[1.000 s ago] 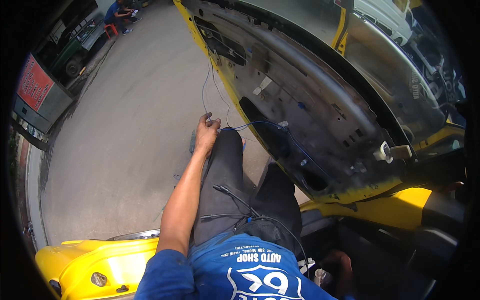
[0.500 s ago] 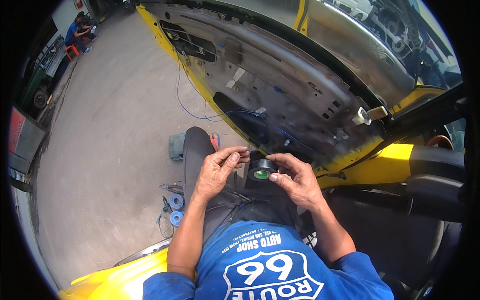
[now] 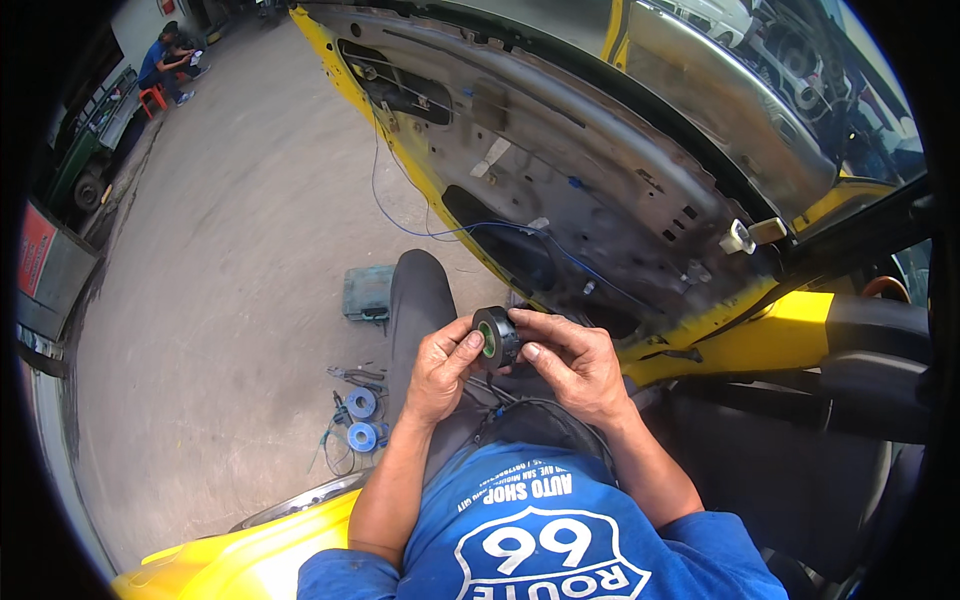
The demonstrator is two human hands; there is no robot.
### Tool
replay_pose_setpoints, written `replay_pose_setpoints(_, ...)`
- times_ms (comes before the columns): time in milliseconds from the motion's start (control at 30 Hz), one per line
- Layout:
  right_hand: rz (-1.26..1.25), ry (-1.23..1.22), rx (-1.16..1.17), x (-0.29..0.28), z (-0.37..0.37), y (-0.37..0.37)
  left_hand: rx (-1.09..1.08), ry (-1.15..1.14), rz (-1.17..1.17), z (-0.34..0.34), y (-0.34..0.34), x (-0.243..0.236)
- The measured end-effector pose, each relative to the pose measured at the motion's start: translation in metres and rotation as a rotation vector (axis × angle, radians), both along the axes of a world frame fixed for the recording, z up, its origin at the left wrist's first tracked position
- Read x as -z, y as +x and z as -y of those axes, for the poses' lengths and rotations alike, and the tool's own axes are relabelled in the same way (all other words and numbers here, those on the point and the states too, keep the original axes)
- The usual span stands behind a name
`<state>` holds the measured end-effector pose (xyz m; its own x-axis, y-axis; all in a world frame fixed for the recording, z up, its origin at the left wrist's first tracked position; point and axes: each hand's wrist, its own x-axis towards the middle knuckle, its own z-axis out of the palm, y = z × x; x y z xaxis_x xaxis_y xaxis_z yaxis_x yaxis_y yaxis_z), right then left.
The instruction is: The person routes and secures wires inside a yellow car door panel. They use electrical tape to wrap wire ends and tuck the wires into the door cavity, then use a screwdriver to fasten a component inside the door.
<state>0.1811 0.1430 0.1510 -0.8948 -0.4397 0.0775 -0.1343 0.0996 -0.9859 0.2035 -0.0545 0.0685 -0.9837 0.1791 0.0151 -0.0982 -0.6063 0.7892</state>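
A roll of black electrical tape [image 3: 506, 345] with a green core stands on edge between my hands, above my lap. My left hand [image 3: 436, 372] grips its left side, thumb against the core. From the other side my right hand [image 3: 578, 368] pinches at the roll's outer rim; whether a loose tape end is between those fingers I cannot tell. Dark cables [image 3: 500, 408] lie across my lap just below the hands.
Ahead and right stands an open yellow car door [image 3: 600, 190] with its inner panel bare and a blue wire [image 3: 480, 226] hanging from it. On the ground at left are a green case [image 3: 368, 293], pliers [image 3: 350, 376] and two blue rolls [image 3: 361, 403]. A person [image 3: 165, 65] sits far left.
My left hand has closed on the tape roll, which was in my right hand alone. The roll has turned on edge and shifted slightly left. My view has shifted a little.
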Motion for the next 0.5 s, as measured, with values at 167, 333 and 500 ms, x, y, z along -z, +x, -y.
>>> replay_pose_setpoints(167,-0.346,0.177,0.087,-0.004,0.003,-0.008,-0.001,0.007,0.068,0.002,0.002,0.001)
replay_pose_setpoints(333,-0.490,0.244,0.097,0.000,0.002,-0.012,-0.037,-0.121,0.064,0.009,0.004,-0.002)
replay_pose_setpoints(500,-0.702,0.335,0.073,0.000,0.003,-0.016,-0.040,-0.284,0.069,0.017,0.007,-0.012)
